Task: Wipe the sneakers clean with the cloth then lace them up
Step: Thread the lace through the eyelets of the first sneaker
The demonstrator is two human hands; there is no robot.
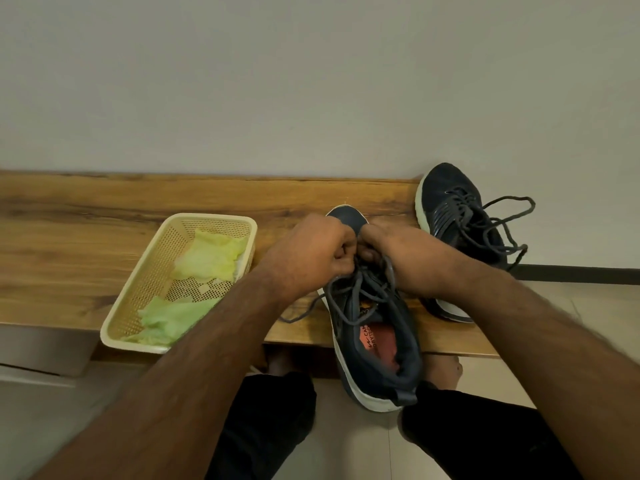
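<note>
Sneakers are the business here, but going left to right, the first thing on the long wooden counter [104, 216] is a cream perforated plastic basket [152, 271], set at a slant with its near corner past the counter's near edge. Crumpled pale green cloth [204, 258] lies inside it in two bunches, one far, one near; the near bunch is partly covered by the left forearm crossing over it.

Right of the basket, the left hand [311, 254] is curled into a fist over the dark navy sneaker with a white sole [377, 344], its fingers pinching the grey lace [349, 299] above the tongue. The right hand [401, 254] meets it knuckle to knuckle, fingers also curled on the lace. Exactly which strands each hand has is hard to make out, since the hands hide the eyelets and most of the toe. This sneaker points away, heel hanging off the near edge, orange insole showing.

Far right, the second navy sneaker [450, 209] lies tilted against the pale wall [311, 81], its loose grey laces sprawled; its heel is hidden behind the right forearm.

Below the counter edge, dark trouser legs and bare feet stand on the tiled floor.
</note>
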